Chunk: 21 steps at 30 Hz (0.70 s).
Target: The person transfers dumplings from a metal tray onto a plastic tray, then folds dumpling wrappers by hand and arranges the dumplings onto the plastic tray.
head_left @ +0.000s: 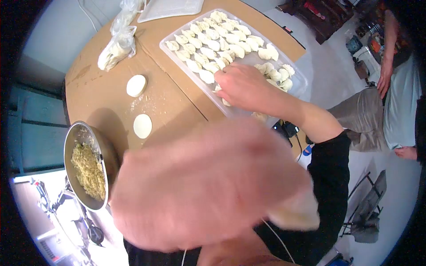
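Close to the camera, my left hand (208,181) fills the lower middle, smeared by motion, its fingers curled together. A pale dough piece (296,212) pokes out at its right side; whether it is filled I cannot tell. Further off, my right hand (243,86) reaches down over the near-left part of a clear plastic tray (299,75), fingers bent and closed round a dumpling (217,88) that is mostly hidden. Rows of folded dumplings (213,44) lie in the tray, and a smaller cluster (284,73) sits at its right side.
Two round dough wrappers (136,85) lie apart on the brown table (168,95) beside scattered flour. A metal bowl (106,164) of crumbly yellowish filling (88,168) stands at the left edge. Behind are a plastic bag (117,48) and a white tray (171,9). Another person (386,102) is at right.
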Motion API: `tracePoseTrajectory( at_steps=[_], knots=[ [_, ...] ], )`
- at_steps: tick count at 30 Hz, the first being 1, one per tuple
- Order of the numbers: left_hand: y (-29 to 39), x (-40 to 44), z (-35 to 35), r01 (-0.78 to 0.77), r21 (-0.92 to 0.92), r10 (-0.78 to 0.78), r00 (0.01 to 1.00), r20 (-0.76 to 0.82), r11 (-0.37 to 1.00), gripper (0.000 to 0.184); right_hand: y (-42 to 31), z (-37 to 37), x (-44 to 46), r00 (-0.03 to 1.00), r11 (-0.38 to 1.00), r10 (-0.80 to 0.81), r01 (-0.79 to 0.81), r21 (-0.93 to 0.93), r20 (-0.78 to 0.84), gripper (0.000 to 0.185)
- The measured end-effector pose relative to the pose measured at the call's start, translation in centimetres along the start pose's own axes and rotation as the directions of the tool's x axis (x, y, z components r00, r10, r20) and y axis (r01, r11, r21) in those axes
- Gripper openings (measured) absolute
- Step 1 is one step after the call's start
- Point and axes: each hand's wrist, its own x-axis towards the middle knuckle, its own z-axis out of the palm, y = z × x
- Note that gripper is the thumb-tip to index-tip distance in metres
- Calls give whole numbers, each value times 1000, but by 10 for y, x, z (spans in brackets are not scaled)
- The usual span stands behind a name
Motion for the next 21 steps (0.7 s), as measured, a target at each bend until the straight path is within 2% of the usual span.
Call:
tracePoseTrajectory(
  at_steps=[2, 4, 5, 6, 8, 9, 10, 12, 13, 15, 16, 18, 19, 21],
  knots=[
    [-14, 3, -12, -20, 88, 17, 999, 33, 996, 22, 0, 0, 2, 999, 1000, 18, -19, 13, 40, 19],
    [-20, 3, -17, -39, 175, 28, 997, 67, 984, 27, 4, 5, 2, 1000, 1000, -7, 7, -20, 1, 19],
    [-16, 0, -13, 147, 222, -131, 988, -84, 964, 28, 0, -2, -13, 959, 968, -19, 89, 236, -284, 21],
    [-21, 1, -14, 148, 225, -132, 988, -85, 963, 28, 1, 0, -10, 958, 967, -21, 92, 237, -285, 21],
    [-43, 4, -19, 199, 229, -159, 971, -181, 953, 29, 3, 5, 0, 1000, 1000, -5, 5, 12, 0, 24],
    [-53, 4, -21, 176, 172, -144, 973, -181, 969, 30, -8, -16, 1, 989, 998, 62, -59, -25, 137, 25],
    [-54, 6, -23, 175, 173, -144, 973, -181, 969, 30, -6, -13, 0, 989, 998, 61, -58, -25, 136, 25],
    [-56, 10, -25, 329, 230, -288, 938, -193, 916, 29, -1, -4, -2, 998, 998, 54, -54, 11, 15, 27],
    [-62, 11, -26, 327, 234, -287, 939, -190, 915, 29, -2, -7, -2, 998, 998, 54, -55, 12, 11, 27],
    [-82, 10, -27, 283, 238, -218, 939, -266, 929, 23, -4, -14, -2, 983, 989, 114, -126, 75, 145, 26],
    [-89, 9, -29, 283, 240, -218, 939, -264, 929, 23, -3, -14, -3, 983, 989, 114, -125, 76, 143, 26],
    [-98, 7, -34, 366, 381, -286, 925, -251, 849, 23, 0, -13, -5, 987, 992, 110, -117, 54, 114, 25],
    [-100, 6, -35, 369, 384, -289, 924, -251, 846, 23, 2, -14, -6, 988, 992, 108, -115, 59, 113, 25],
    [-103, 3, -35, 492, 357, -428, 870, -246, 794, 21, 5, -17, -9, 983, 985, 152, -159, 64, 101, 25]
  ],
)
